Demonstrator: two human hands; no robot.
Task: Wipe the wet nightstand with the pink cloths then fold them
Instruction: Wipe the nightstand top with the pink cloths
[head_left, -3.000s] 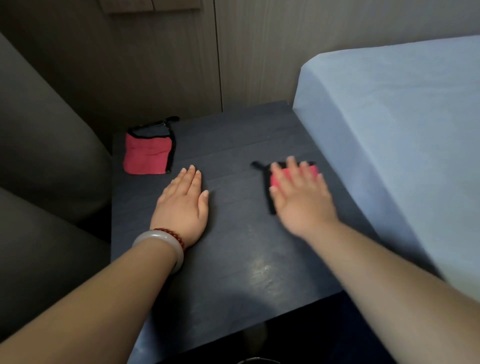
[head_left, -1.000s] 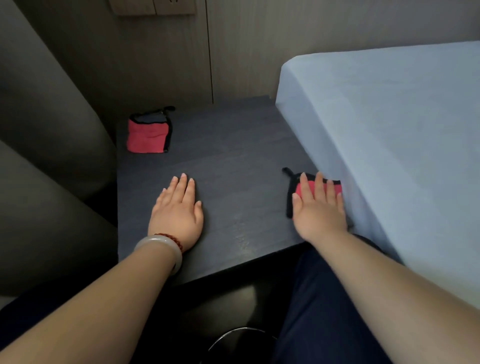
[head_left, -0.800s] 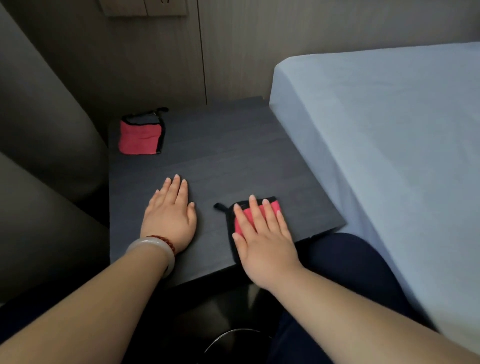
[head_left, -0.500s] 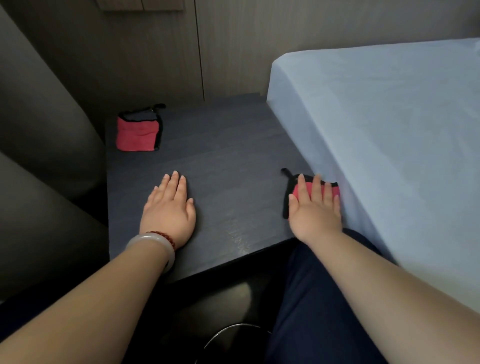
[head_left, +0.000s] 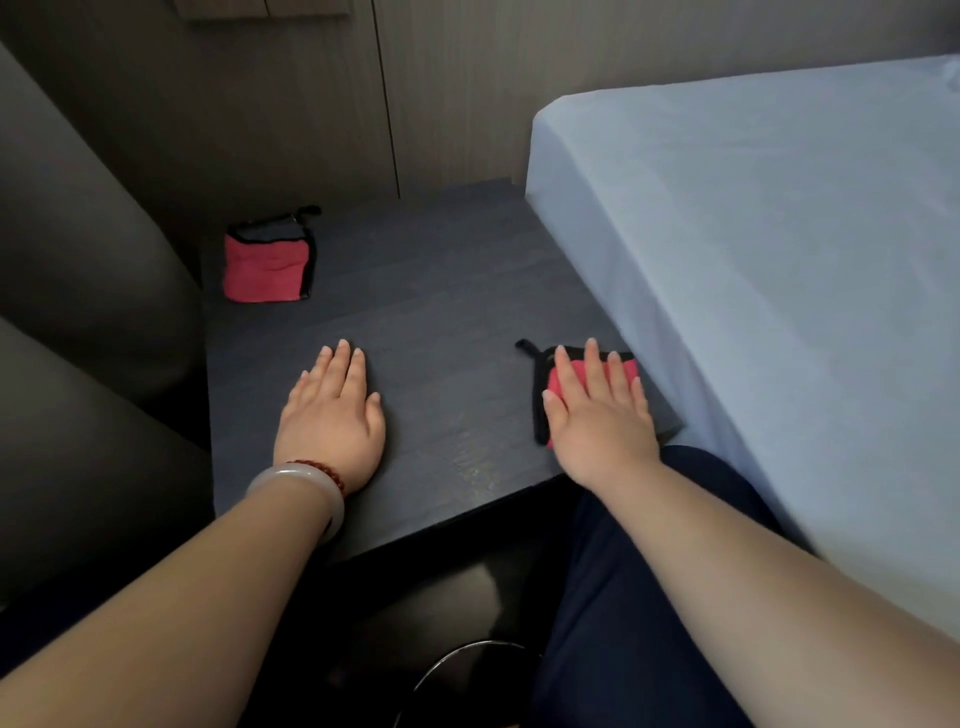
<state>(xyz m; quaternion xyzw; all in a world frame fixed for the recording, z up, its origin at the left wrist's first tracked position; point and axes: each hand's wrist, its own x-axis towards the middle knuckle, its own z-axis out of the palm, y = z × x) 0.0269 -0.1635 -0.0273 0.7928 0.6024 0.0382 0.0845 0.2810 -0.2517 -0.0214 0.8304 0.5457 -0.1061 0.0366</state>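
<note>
The dark nightstand stands between a grey seat and a bed. My right hand lies flat, pressing on a folded pink cloth with black trim at the nightstand's front right corner, close to the bed. Most of that cloth is hidden under the hand; its black loop sticks out to the left. A second folded pink cloth rests alone at the back left corner. My left hand is spread flat on the bare top near the front left, a pale bangle on its wrist. A wet sheen shows between the hands.
The bed with a light blue sheet borders the nightstand's right side. A grey padded seat borders the left. A wood panel wall is behind. My dark blue trouser leg and a round metal-rimmed object are below the front edge.
My right hand slid the cloth left to the front middle, then back right beside the bed, where it stays. My left hand and the back cloth have not moved.
</note>
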